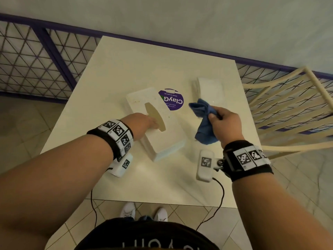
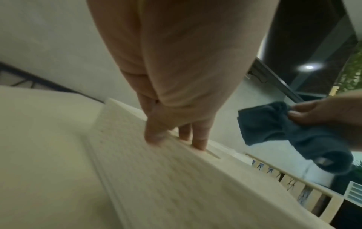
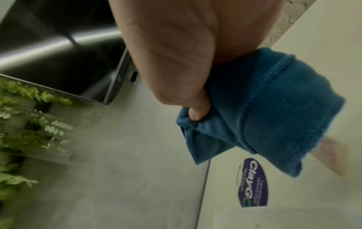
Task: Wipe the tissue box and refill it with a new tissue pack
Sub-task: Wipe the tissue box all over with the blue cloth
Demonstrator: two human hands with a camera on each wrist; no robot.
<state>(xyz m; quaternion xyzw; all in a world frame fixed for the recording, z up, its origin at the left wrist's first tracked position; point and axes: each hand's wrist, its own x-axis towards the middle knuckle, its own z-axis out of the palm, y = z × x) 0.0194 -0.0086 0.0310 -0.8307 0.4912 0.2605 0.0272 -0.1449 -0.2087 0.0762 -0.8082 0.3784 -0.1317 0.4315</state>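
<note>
Step in hand, as judged: wiping, not yet begun.
Tissue box (image 1: 158, 123), one: mid-desk (image 1: 111, 73), slot empty.
Left hand (image 1: 144, 123), straight fingers pressing its top.
Right hand (image 1: 225, 123), fist closed round one blue cloth (image 1: 203, 120), right of box.
Tissue pack (image 1: 210, 89), one, beyond cloth.
Next: cloth onto lid.

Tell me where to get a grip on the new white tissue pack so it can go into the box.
Take the white tissue pack across its two long sides, coming from above on the right hand side. It lies flat on the cream table, apart from the white tissue box; its short width likely suits one hand. First put down the blue cloth.
</note>
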